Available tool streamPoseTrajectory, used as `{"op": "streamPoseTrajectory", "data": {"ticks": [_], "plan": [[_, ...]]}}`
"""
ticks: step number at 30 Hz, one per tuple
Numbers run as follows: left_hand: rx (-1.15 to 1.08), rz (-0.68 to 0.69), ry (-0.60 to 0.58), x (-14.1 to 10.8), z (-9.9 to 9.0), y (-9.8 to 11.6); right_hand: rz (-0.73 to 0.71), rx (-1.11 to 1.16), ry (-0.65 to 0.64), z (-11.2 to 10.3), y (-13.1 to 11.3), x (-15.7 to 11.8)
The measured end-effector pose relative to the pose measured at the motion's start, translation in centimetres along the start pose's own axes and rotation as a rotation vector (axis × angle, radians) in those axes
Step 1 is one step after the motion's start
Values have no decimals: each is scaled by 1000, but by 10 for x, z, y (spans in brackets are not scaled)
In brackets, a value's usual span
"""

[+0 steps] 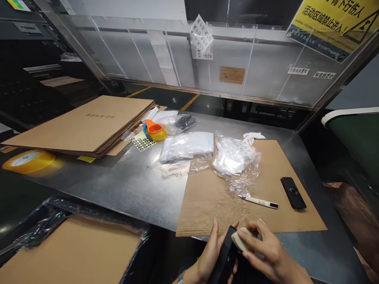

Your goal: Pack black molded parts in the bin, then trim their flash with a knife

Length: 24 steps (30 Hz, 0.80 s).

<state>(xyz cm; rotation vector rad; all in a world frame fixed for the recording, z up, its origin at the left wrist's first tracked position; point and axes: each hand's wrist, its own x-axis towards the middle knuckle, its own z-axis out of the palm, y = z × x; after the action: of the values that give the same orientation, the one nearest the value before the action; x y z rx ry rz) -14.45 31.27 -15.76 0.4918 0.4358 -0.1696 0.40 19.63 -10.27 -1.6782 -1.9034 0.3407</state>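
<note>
Just in front of the table's near edge, my left hand (209, 252) is wrapped round a black elongated device (222, 256), held at a tilt. My right hand (271, 250) pinches a small off-white block, which looks like an eraser (241, 240), against the device's upper end. Part of the device is hidden by my fingers and the bottom of the view. Beyond my hands, a white pen (258, 201) marked A26 lies on a cardboard sheet (207, 209). A second black device (293, 192) with a round part rests on the sheet's right side.
Clear plastic bags (232, 157) and a pale packet (188, 146) lie mid-table. Behind them sit an orange tape dispenser (155, 129) and a sticker sheet (143, 141). Stacked cardboard (89, 122) and a yellow tape roll (28, 161) are at left. A lined box (74, 248) stands lower left.
</note>
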Motion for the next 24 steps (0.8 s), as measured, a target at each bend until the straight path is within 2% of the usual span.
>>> {"op": "streamPoseTrajectory", "data": {"ticks": [2, 5, 9, 12, 16, 18, 22, 24], "plan": [[59, 28, 87, 0, 5, 3, 88, -51, 47, 7, -1, 4], [-74, 117, 217, 1, 10, 12, 179, -176, 46, 22, -15, 17], [-287, 170, 332, 5, 7, 23, 13, -265, 129, 53, -36, 24], [-371, 196, 327, 6, 5, 29, 35, -189, 206, 71, -38, 14], [-599, 28, 213, 5, 11, 36, 55, 6, 239, 70, -24, -1], [-672, 30, 253, 7, 16, 40, 48, 51, 260, 70, -22, -5], [-711, 116, 413, 16, 21, 43, 37, 10, 320, 81, -27, -9], [-723, 94, 408, 17, 20, 43, 13, -66, 346, 84, -25, -13]]}}
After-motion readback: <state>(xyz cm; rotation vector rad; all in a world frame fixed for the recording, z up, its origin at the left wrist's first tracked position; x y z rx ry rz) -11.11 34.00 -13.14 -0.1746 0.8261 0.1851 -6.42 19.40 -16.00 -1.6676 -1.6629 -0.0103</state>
